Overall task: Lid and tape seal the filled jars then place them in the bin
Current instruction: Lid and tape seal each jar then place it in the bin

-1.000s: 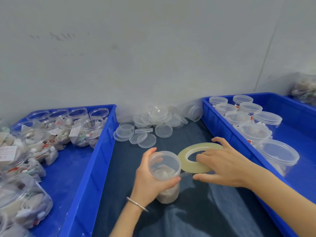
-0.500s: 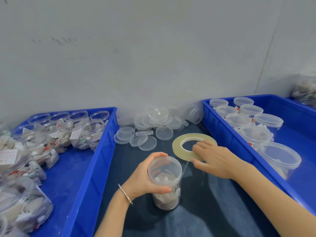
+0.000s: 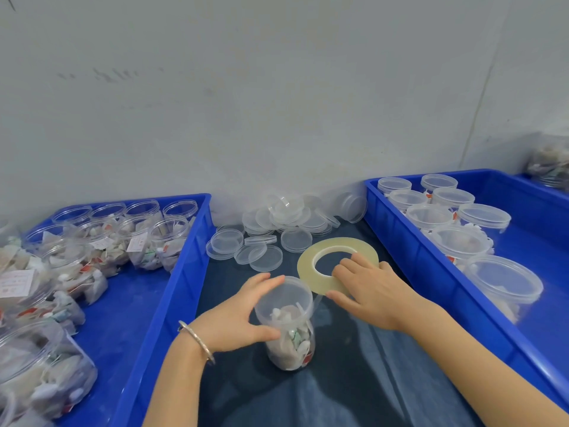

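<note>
Now taping the lidded jar (image 3: 288,322)
Left hand (image 3: 234,318) grips it; right hand (image 3: 368,286), come nearer, presses flat on the tape roll (image 3: 331,266)

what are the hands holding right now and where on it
The left hand grips the filled jar round its upper wall, near the lid. The right hand rests on the tape roll, fingers at its inner rim.

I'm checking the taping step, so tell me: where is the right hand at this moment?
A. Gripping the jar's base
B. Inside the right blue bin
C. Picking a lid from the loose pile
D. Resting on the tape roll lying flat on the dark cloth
D: the right hand lies with its fingers on the tape roll, which lies flat beside the jar that the left hand holds.
</note>
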The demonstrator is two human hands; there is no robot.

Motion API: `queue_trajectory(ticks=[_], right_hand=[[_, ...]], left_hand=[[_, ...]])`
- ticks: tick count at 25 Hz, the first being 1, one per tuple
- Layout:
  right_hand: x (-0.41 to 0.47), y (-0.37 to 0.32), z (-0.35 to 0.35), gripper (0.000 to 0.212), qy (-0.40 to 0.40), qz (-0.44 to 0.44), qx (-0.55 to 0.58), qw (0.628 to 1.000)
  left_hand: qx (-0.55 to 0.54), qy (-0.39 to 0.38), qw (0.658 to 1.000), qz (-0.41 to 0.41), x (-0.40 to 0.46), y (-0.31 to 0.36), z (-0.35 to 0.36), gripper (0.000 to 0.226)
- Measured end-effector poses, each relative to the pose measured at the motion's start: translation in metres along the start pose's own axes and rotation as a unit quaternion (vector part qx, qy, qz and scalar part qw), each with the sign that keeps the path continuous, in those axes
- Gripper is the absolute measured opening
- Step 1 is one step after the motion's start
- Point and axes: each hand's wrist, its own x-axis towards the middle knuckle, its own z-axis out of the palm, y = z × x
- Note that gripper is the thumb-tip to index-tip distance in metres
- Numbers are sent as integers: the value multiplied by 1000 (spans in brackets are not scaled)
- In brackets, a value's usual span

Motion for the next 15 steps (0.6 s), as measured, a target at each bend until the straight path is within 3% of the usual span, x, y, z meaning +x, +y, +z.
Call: queue_trajectory(ticks=[3,6,8,12,15], right_hand=[[0,-5,-2,42,7,7,-7,1000],[-1,-7,-3,42,9,21,-22,999],[-2,-6,-1,44,11,33,-27,999],[2,-8,4,44,14,42,-14,999],[8,-14,7,42,25,43,-8,999]], left_hand=[[152,51,983,-85,7,38,22,89],[229,175,946,-150,28,62,55,70],[288,235,918,-141,36,59,68,59],[288,316,899,-95,40,39,72,47],[225,359,904,-61,41,41,72,39]])
